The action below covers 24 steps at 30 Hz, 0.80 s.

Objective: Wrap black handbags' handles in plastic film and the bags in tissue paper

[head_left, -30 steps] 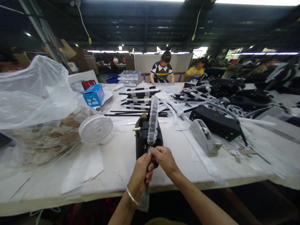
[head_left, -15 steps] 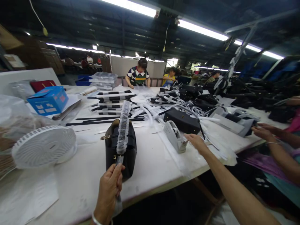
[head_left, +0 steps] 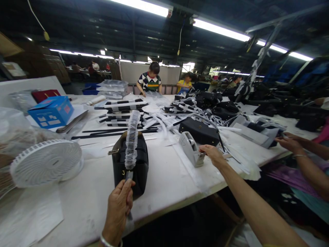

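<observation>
A black handbag (head_left: 138, 168) lies on the white table (head_left: 167, 181) just ahead of me. Its strap (head_left: 131, 139) rises from it, wrapped in bunched clear plastic. My left hand (head_left: 118, 206) is closed around the lower end of that wrapped strap, at the table's near edge. My right hand (head_left: 212, 152) is stretched out to the right, its fingers at the front of a grey tape dispenser (head_left: 191, 149). Whether those fingers pinch tape is too small to tell.
A white fan (head_left: 46, 164) lies at left, a blue box (head_left: 51, 110) behind it. Black-and-white straps (head_left: 123, 106) and black bags (head_left: 199, 131) cover the middle. A co-worker's hands (head_left: 289, 142) work at right; other people sit at the far end.
My right hand let go of the strap and reached right to the tape dispenser. My view swung right. The left hand kept hold of the wrapped strap.
</observation>
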Each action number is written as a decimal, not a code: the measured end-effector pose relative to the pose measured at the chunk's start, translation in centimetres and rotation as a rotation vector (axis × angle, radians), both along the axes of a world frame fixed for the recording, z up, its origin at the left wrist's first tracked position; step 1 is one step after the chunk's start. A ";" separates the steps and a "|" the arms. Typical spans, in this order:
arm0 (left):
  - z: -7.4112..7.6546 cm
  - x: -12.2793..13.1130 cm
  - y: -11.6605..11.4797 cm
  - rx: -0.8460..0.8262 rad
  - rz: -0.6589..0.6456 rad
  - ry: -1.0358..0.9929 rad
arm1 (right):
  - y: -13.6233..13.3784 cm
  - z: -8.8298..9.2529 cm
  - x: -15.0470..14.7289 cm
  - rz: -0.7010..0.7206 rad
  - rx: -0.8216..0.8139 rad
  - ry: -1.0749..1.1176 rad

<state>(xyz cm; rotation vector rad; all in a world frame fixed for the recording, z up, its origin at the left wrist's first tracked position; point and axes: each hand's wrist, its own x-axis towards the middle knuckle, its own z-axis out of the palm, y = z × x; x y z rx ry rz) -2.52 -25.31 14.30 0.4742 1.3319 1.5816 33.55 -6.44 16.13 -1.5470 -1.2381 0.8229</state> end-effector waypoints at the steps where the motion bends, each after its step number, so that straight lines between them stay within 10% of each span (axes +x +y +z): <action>1: -0.1 0.0 0.0 0.005 -0.001 0.001 | -0.4 0.1 0.1 -0.012 0.015 0.014; 13: -1.0 -0.1 -0.1 0.036 -0.044 -0.018 | -6.7 -2.8 0.6 -0.012 -0.167 0.028; 20: -1.0 0.6 -0.3 0.072 -0.065 -0.017 | -12.4 4.6 -15.5 0.674 -0.136 0.121; 24: -0.8 0.6 -0.6 0.097 -0.050 0.009 | -14.5 5.2 -23.3 0.777 -0.131 0.143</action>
